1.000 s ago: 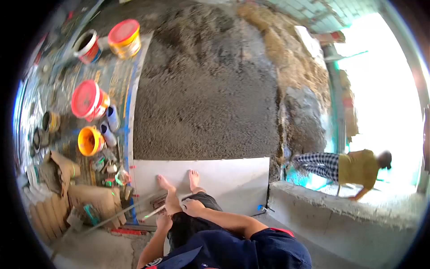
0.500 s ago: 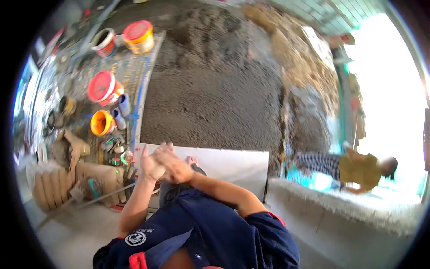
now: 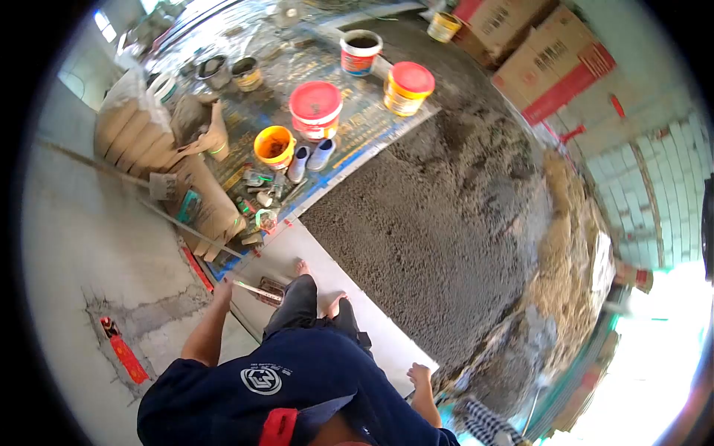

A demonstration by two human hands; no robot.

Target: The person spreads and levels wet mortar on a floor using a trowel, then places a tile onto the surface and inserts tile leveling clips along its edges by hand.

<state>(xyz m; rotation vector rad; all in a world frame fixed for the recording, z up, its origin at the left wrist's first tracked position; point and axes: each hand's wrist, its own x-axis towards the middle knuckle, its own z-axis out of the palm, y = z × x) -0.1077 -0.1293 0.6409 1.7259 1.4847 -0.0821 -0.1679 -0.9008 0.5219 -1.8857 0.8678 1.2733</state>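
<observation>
My left hand (image 3: 223, 289) hangs low at my left, close to the end of a pale strip-like tool (image 3: 258, 291) with a brownish flat part. Whether the hand touches that tool is unclear, and its fingers are too small to read. My right hand (image 3: 420, 373) is out at my right, over the corner of a large white slab (image 3: 372, 316), loosely open with nothing visible in it. My bare feet stand on this slab. Wet grey mortar (image 3: 424, 223) spreads along its far edge.
Red-lidded buckets (image 3: 315, 108), an orange bucket (image 3: 274, 147) and a pair of shoes (image 3: 321, 154) stand on the covered floor ahead. Paper sacks (image 3: 202, 195) and a long pole (image 3: 97, 158) lie left. Cardboard boxes (image 3: 547, 59) lean back right. Someone's checked clothing (image 3: 487, 424) shows lower right.
My hands, together in front of me before, have separated and dropped to either side. My view has turned left, bringing the boxes into sight, and the other person is mostly out of frame.
</observation>
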